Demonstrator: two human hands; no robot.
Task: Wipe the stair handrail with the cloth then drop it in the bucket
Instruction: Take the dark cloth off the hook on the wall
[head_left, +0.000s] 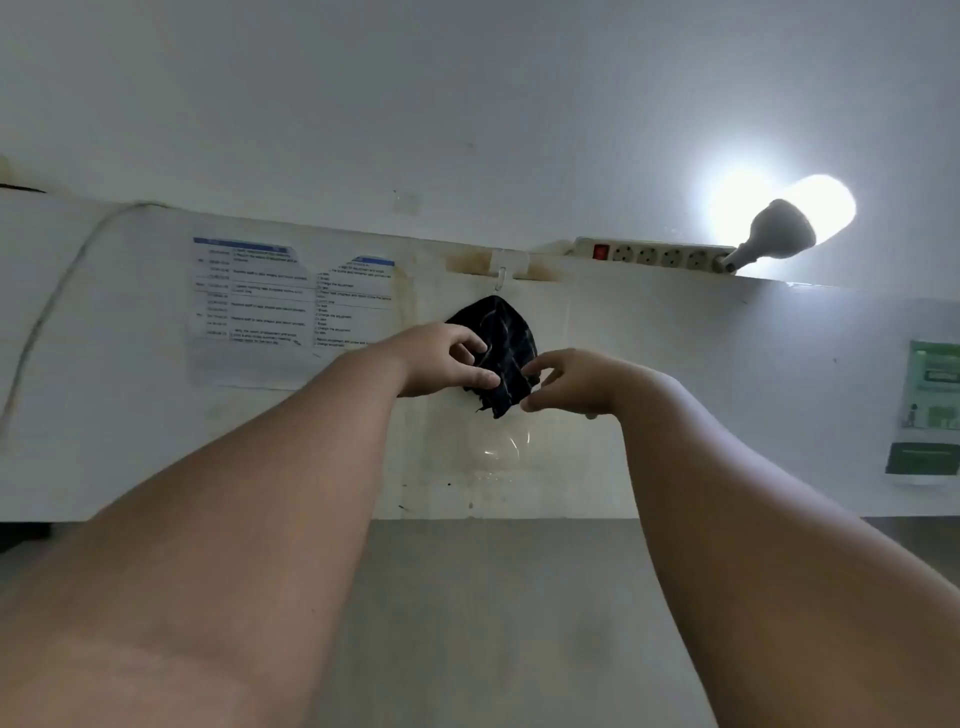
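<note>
A dark striped cloth (506, 338) hangs from a small white hook (503, 274) on the white wall. My left hand (441, 361) pinches the cloth's left edge between thumb and fingers. My right hand (566, 382) touches the cloth's lower right edge with its fingertips, fingers curled around it. Both arms reach forward and up. No handrail or bucket is in view.
A printed paper sheet (249, 306) is stuck to the wall left of the cloth. A white power strip (660, 255) with a lit bulb (779, 234) sits on the ledge upper right. Green cards (932, 389) hang at far right. A white cable (47, 317) runs down at left.
</note>
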